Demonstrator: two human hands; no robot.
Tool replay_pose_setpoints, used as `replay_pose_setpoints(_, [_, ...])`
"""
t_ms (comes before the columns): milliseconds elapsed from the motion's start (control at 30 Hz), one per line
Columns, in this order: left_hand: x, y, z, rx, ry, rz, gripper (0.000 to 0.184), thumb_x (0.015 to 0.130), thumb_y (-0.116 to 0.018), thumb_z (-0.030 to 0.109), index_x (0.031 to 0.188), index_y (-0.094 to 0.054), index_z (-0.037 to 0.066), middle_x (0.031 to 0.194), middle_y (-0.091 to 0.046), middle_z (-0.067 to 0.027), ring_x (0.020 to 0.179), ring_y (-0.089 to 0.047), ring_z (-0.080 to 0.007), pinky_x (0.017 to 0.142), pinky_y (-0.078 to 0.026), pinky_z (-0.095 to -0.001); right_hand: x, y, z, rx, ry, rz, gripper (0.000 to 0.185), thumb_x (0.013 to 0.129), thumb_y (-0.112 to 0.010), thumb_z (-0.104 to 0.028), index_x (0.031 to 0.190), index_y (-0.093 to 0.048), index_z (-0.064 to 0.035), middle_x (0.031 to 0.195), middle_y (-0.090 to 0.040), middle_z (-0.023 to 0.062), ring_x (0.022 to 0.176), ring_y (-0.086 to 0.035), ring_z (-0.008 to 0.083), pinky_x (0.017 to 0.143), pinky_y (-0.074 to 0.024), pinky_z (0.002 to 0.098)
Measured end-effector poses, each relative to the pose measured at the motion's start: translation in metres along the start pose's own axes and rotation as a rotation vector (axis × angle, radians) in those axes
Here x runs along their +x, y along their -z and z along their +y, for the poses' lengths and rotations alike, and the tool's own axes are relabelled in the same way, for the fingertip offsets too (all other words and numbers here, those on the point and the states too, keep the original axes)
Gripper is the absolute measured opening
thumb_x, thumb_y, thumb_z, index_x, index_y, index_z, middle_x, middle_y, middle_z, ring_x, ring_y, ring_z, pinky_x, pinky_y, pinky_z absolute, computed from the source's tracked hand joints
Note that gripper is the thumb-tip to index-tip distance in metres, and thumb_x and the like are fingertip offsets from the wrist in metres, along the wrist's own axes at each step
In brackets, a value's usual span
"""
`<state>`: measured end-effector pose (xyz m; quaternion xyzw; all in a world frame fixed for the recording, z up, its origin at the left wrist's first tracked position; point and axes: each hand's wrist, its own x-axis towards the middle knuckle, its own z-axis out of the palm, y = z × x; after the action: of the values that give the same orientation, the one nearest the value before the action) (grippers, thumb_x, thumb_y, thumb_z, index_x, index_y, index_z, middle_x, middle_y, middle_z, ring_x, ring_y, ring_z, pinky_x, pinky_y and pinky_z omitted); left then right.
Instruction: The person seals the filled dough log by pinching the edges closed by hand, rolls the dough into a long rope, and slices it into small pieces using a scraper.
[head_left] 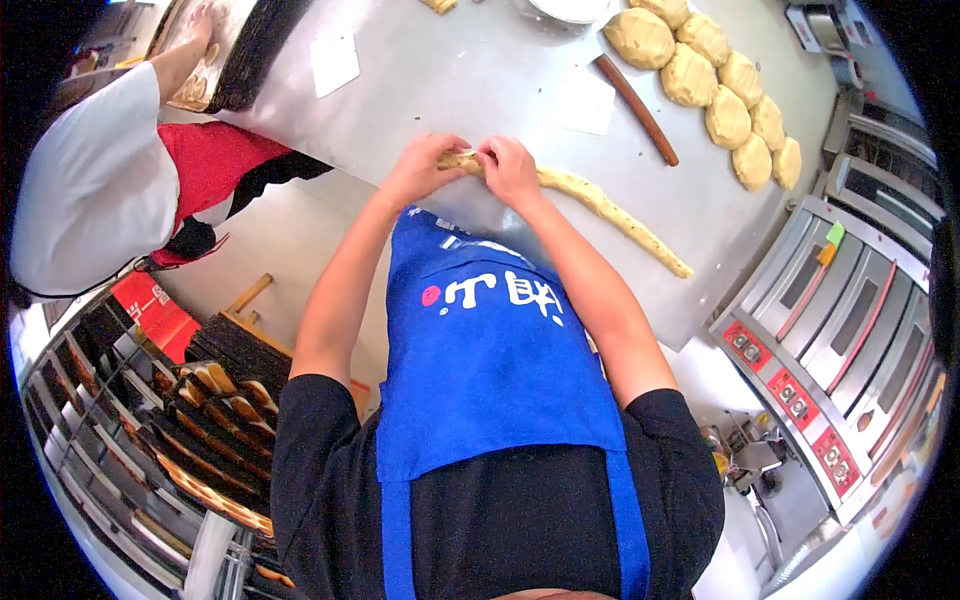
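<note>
A long, pale yellow dough rope [612, 211] with dark flecks lies slantwise across the metal table [455, 80], its far end reaching toward the right edge. My left hand [424, 168] is closed around the rope's left end, fingers curled over it. Close beside it, my right hand [508, 168] grips the same rope with bent fingers. A short bit of dough shows between the two hands. My fingers partly hide the dough there.
A brown rolling pin [637, 110], two white sheets [334, 65] [587, 103], several dough lumps [690, 75] and a bowl [570, 8] are on the table. A co-worker [95, 190] stands left by a tray. A rack of baked goods [200, 420] is behind left; ovens [830, 340] stand right.
</note>
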<state>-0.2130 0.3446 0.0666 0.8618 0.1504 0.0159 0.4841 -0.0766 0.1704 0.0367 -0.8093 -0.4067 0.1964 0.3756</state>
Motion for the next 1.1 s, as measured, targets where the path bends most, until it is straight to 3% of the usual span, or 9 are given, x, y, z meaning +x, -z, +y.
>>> replay_pose_setpoints(167, [0.001, -0.016, 0.005, 0.265, -0.146, 0.034, 0.039, 0.083, -0.086, 0.026, 0.117, -0.073, 0.013, 0.110, -0.073, -0.0089, 0.109, -0.065, -0.0322, 0.100, -0.048, -0.0462, -0.015, 0.010, 0.006, -0.009, 0.285, -0.003, 0.014, 0.091, -0.072, -0.015, 0.103, -0.075, -0.0074, 0.104, -0.076, 0.0134, 0.100, -0.068, 0.0371, 0.089, -0.0533, 0.0496])
replay_pose_setpoints(367, [0.009, -0.029, -0.014, 0.276, -0.094, -0.073, 0.032, 0.091, -0.079, 0.030, 0.120, -0.073, 0.017, 0.102, -0.075, -0.0063, 0.107, -0.064, -0.0294, 0.099, -0.044, -0.0441, -0.024, 0.013, 0.021, -0.041, 0.313, -0.011, 0.038, 0.089, -0.077, -0.021, 0.126, -0.073, -0.0103, 0.111, -0.077, 0.0122, 0.106, -0.068, 0.0348, 0.094, -0.0515, 0.0479])
replay_pose_setpoints(467, [0.012, -0.025, -0.009, 0.234, -0.097, -0.062, 0.035, 0.090, -0.080, 0.024, 0.124, -0.073, 0.014, 0.101, -0.077, -0.0075, 0.105, -0.068, -0.0297, 0.099, -0.048, -0.0442, -0.023, 0.017, 0.005, 0.065, 0.018, -0.007, 0.038, 0.082, -0.082, -0.017, 0.119, -0.077, -0.0063, 0.113, -0.078, 0.0115, 0.108, -0.070, 0.0321, 0.095, -0.0529, 0.0445])
replay_pose_setpoints(633, [0.013, -0.031, -0.008, -0.178, 0.086, -0.026, 0.044, 0.089, -0.081, 0.003, 0.131, -0.068, 0.006, 0.109, -0.080, -0.0135, 0.103, -0.076, -0.0217, 0.092, -0.060, -0.0361, -0.019, 0.007, 0.010, -0.059, 0.138, 0.053, 0.028, 0.084, -0.082, -0.021, 0.111, -0.082, -0.0141, 0.103, -0.077, 0.0091, 0.100, -0.068, 0.0316, 0.091, -0.0514, 0.0460])
replay_pose_setpoints(767, [0.009, -0.035, -0.018, -0.196, 0.133, -0.042, 0.046, 0.089, -0.081, 0.002, 0.133, -0.067, 0.005, 0.111, -0.079, -0.0141, 0.105, -0.075, -0.0178, 0.090, -0.060, -0.0327, -0.017, 0.008, 0.008, -0.072, 0.123, 0.018, 0.023, 0.082, -0.084, -0.023, 0.103, -0.085, -0.0169, 0.095, -0.078, 0.0089, 0.095, -0.067, 0.0319, 0.090, -0.0518, 0.0454])
replay_pose_setpoints(833, [-0.002, -0.031, -0.012, -0.391, 0.199, 0.065, 0.049, 0.086, -0.084, 0.004, 0.132, -0.068, 0.006, 0.112, -0.078, -0.0119, 0.109, -0.074, -0.0223, 0.095, -0.058, -0.0365, -0.018, 0.005, 0.013, -0.062, 0.132, 0.028, 0.025, 0.081, -0.084, -0.024, 0.105, -0.085, -0.0159, 0.095, -0.078, 0.0086, 0.095, -0.068, 0.0322, 0.090, -0.0518, 0.0460])
replay_pose_setpoints(867, [-0.007, -0.025, -0.011, -0.390, 0.199, 0.061, 0.049, 0.086, -0.084, 0.004, 0.132, -0.068, 0.006, 0.112, -0.078, -0.0119, 0.109, -0.074, -0.0223, 0.095, -0.058, -0.0365, -0.018, 0.004, 0.015, -0.053, 0.136, 0.042, 0.028, 0.080, -0.085, -0.024, 0.107, -0.084, -0.0149, 0.094, -0.078, 0.0083, 0.095, -0.068, 0.0324, 0.090, -0.0518, 0.0466])
replay_pose_setpoints(933, [-0.015, -0.005, -0.009, 0.061, -0.027, 0.152, 0.044, 0.084, -0.085, 0.008, 0.126, -0.073, 0.009, 0.114, -0.078, -0.0097, 0.114, -0.069, -0.0270, 0.099, -0.056, -0.0402, -0.014, 0.008, 0.008, -0.054, 0.114, 0.044, 0.029, 0.080, -0.085, -0.024, 0.107, -0.084, -0.0136, 0.095, -0.079, 0.0079, 0.096, -0.068, 0.0326, 0.091, -0.0521, 0.0471])
replay_pose_setpoints(1100, [-0.013, 0.000, -0.027, 0.149, -0.052, 0.098, 0.029, 0.081, -0.085, 0.016, 0.109, -0.079, 0.010, 0.099, -0.077, -0.0088, 0.099, -0.067, -0.0304, 0.090, -0.054, -0.0418, -0.001, -0.009, -0.013, 0.054, 0.305, 0.120, 0.029, 0.084, -0.082, -0.026, 0.108, -0.083, -0.0094, 0.099, -0.079, 0.0080, 0.100, -0.069, 0.0329, 0.094, -0.0535, 0.0474])
